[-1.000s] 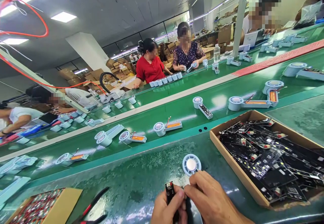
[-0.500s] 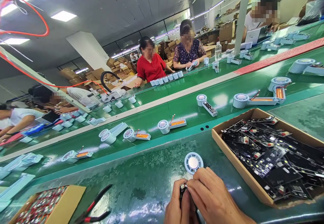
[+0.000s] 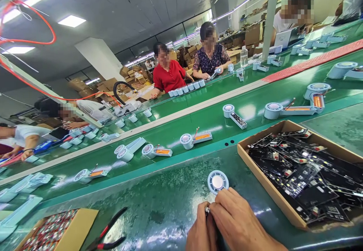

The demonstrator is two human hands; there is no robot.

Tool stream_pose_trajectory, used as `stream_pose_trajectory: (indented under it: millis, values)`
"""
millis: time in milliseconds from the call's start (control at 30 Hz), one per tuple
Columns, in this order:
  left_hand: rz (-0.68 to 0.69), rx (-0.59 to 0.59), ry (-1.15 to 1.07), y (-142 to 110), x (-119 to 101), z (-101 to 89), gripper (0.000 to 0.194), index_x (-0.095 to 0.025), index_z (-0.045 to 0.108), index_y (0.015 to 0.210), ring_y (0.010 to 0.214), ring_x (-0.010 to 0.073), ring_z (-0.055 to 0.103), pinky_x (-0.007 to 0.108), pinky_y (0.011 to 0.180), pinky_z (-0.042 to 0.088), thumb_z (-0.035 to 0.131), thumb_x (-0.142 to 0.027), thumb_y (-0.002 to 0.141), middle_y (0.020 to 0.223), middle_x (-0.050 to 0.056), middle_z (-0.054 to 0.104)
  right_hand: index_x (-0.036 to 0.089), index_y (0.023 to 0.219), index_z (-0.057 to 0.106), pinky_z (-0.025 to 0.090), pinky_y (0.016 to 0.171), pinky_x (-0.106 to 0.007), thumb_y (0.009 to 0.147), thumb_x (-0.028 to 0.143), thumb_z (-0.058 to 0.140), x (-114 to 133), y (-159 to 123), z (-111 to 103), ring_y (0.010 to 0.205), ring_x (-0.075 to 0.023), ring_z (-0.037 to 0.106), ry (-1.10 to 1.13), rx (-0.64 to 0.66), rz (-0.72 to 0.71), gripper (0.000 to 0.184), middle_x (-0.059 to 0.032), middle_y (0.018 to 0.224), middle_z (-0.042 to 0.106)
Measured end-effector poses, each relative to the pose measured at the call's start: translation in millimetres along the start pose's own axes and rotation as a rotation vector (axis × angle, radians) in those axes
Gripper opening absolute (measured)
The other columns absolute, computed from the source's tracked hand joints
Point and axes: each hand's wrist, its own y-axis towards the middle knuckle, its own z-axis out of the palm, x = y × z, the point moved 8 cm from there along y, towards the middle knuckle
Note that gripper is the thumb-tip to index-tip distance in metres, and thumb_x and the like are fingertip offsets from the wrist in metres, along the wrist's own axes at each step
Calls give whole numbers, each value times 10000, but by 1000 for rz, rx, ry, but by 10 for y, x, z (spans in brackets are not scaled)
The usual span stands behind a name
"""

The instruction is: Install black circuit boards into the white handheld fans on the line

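Note:
My left hand (image 3: 198, 228) is closed round a small circuit board (image 3: 207, 209), of which only a bit with a pale connector shows between the fingers. Thumb and fingertips of my right hand (image 3: 241, 222) pinch at that same end, and what they grip is hidden. The two hands touch each other over the near bench. Just beyond the right knuckles lies a light-blue round housing (image 3: 217, 182) with a pale disc in its middle.
A carton of black circuit boards (image 3: 300, 175) stands right. Red-black pliers (image 3: 109, 230) and a box of small wired parts (image 3: 53, 230) lie left. Beyond runs a green conveyor (image 3: 167, 137) carrying light-blue housings. Several people sit across it.
The housings on the near conveyor have shifted slightly right. My left hand has turned and its fingers have drawn up, so less of the circuit board shows. My right hand stays pinched beside it.

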Motion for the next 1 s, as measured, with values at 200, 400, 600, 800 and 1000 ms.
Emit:
stream_pose_trajectory:
  millis: [200,400,600,800,1000]
  values:
    - [14,8,-55,7,22,-37,377,-211,648,1155,757,350,743,346,643,419,417,-419,942,794,153,782,163,726,554,307,582,-307,1012,132,381,19,-4,27,651,-175,458,-13,22,1,336,-52,718,539]
    - [-3,14,-351,24,-145,-30,356,-289,703,919,466,229,629,307,483,459,591,-619,848,554,23,673,180,850,632,426,582,-311,1003,147,389,-44,16,-51,667,-196,544,-5,67,90,290,-59,768,596]
    - [-129,91,-617,17,-143,-5,629,-235,663,1177,287,152,510,232,321,356,674,-699,752,394,-60,542,223,1363,491,596,785,-257,1024,324,477,-271,-282,-639,889,-187,692,249,24,254,355,-102,1083,645]
    - [-118,44,-655,-3,-105,-9,595,-238,595,1245,320,102,595,167,308,369,674,-618,794,707,-41,658,265,1342,532,599,780,-236,988,80,406,-277,-425,-532,867,-165,700,271,123,304,419,-70,1017,669]
    - [-80,66,-727,28,-54,29,556,-266,614,1235,369,110,597,173,320,380,731,-564,782,711,-14,691,255,979,663,469,504,-187,952,128,543,-236,-141,-445,608,-119,569,234,125,299,177,20,767,592]
